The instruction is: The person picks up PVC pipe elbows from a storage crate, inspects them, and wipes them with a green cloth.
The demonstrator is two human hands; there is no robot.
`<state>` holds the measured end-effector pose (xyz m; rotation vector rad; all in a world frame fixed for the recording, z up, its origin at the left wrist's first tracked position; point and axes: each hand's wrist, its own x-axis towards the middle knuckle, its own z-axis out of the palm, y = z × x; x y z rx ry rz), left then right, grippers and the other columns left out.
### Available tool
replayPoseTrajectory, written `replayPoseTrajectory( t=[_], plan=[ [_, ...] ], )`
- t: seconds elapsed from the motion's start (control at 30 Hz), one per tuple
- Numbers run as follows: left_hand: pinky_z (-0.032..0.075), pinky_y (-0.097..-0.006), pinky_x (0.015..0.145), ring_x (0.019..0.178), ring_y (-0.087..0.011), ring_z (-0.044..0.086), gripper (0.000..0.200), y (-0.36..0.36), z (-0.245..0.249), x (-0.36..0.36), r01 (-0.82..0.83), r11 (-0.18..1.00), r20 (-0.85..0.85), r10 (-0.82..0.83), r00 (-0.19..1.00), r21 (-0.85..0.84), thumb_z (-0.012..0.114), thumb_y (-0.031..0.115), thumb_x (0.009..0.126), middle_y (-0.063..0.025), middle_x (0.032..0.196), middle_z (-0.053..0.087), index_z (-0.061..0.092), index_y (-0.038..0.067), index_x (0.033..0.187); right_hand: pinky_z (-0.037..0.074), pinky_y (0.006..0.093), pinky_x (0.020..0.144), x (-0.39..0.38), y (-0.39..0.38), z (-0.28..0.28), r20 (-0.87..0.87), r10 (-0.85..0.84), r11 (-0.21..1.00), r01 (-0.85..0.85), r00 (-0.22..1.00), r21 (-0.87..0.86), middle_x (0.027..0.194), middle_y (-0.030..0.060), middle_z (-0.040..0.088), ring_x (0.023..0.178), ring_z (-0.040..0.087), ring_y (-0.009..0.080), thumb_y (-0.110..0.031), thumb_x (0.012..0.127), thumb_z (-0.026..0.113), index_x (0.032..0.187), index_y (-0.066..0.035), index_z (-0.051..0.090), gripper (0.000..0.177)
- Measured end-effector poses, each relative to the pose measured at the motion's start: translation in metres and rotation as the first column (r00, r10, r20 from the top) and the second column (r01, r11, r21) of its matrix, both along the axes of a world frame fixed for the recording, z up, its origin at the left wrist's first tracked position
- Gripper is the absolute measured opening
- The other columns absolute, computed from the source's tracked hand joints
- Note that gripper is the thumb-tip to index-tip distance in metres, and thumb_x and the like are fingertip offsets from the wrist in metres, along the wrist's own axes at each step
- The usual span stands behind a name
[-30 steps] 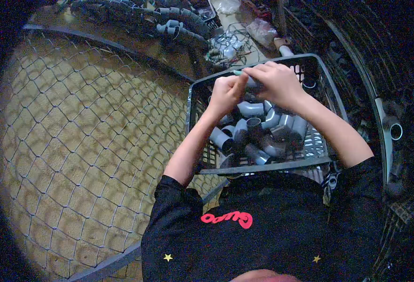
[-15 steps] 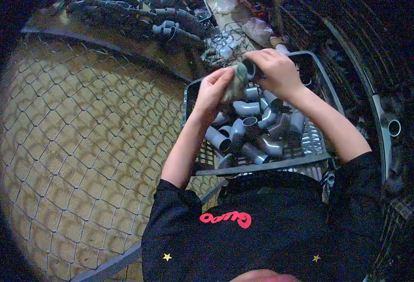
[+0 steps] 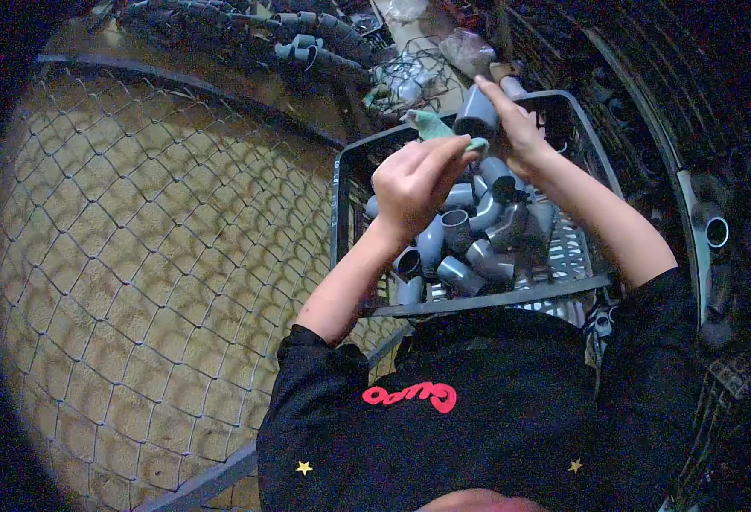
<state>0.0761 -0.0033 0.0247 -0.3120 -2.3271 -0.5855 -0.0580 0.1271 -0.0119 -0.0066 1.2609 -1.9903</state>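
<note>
My left hand is closed on a green cloth, pinching it so that one end sticks out past the fingertips and the rest hangs out behind the knuckles. Close beside it, my right hand grips a grey plastic pipe fitting, its fingers stretched along the outer side. Both hands are over a dark plastic crate. Inside the crate lies a loose pile of grey pipe fittings, many of them elbows, partly hidden by my left hand and forearm.
Wire mesh in a metal frame spans the left side. Rows of more grey fittings lie at the back. A tangle of thin cords and a clear plastic bag sit behind the crate. Dark racks with a pipe end line the right.
My left hand has moved toward me and right, turning over with the green cloth. The right hand has rotated the pipe fitting, so more of its outer side shows.
</note>
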Motion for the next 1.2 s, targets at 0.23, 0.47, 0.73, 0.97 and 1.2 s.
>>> replayPoseTrajectory(
  t=[0.23,0.47,0.73,0.97,1.2],
  plan=[
    [0.052,-0.0320,0.060,0.076,-0.0208,0.065,0.025,-0.003,-0.005,-0.007,-0.123,0.977,-0.210,0.086,0.974,-0.171,0.081,0.023,0.076,-0.0040,0.091,0.064,0.066,0.010,0.091,0.055,0.0349,0.066,0.012,-0.005,0.003,0.158,0.062,0.997,-0.055,0.985,-0.048,0.082,0.0039,0.064,0.069,0.064,0.0175,-0.054,0.090,0.063,0.098,-0.011,0.063,0.044],
    [0.055,-0.0316,0.070,0.084,-0.0203,0.064,0.040,0.000,-0.002,-0.008,-0.030,0.934,-0.002,0.032,0.999,-0.355,0.082,0.028,0.077,-0.0030,0.107,0.064,0.069,0.014,0.113,0.056,0.0351,0.069,0.013,0.002,0.034,0.181,-0.120,0.990,0.131,0.976,-0.050,0.082,0.0022,0.067,0.074,0.066,0.0171,-0.051,0.092,0.061,0.092,-0.015,0.064,0.035],
    [0.057,-0.0392,0.080,0.101,-0.0297,0.065,0.054,-0.006,0.002,-0.009,-0.134,0.912,0.139,0.202,0.969,-0.388,0.064,0.005,0.081,-0.0102,0.119,0.062,0.061,0.023,0.131,0.057,0.0348,0.069,-0.009,0.001,0.001,0.066,-0.007,0.983,0.019,0.998,-0.182,0.094,0.0036,0.070,0.081,0.068,0.0164,-0.050,0.093,0.061,0.109,-0.010,0.065,0.043],
    [0.056,-0.0412,0.074,0.094,-0.0332,0.067,0.045,-0.010,0.002,-0.003,-0.196,0.920,0.493,0.351,0.796,-0.338,0.064,0.011,0.086,-0.0145,0.108,0.065,0.059,0.018,0.130,0.059,0.0392,0.068,-0.001,0.002,0.011,-0.172,-0.092,0.995,0.099,0.981,0.032,0.109,0.0147,0.060,0.086,0.067,0.0223,-0.051,0.080,0.076,0.130,0.000,0.041,0.079],
    [0.043,-0.0282,0.056,0.062,-0.0108,0.055,0.029,-0.025,-0.022,-0.014,-0.165,0.812,0.611,-0.270,0.744,0.560,0.052,0.017,0.092,-0.0003,0.068,0.056,0.065,0.005,0.114,0.058,0.0356,0.066,0.002,0.001,0.010,-0.168,-0.082,0.996,0.087,0.982,0.023,0.106,0.0134,0.060,0.085,0.067,0.0196,-0.051,0.079,0.077,0.125,0.000,0.045,0.075]
  ],
)
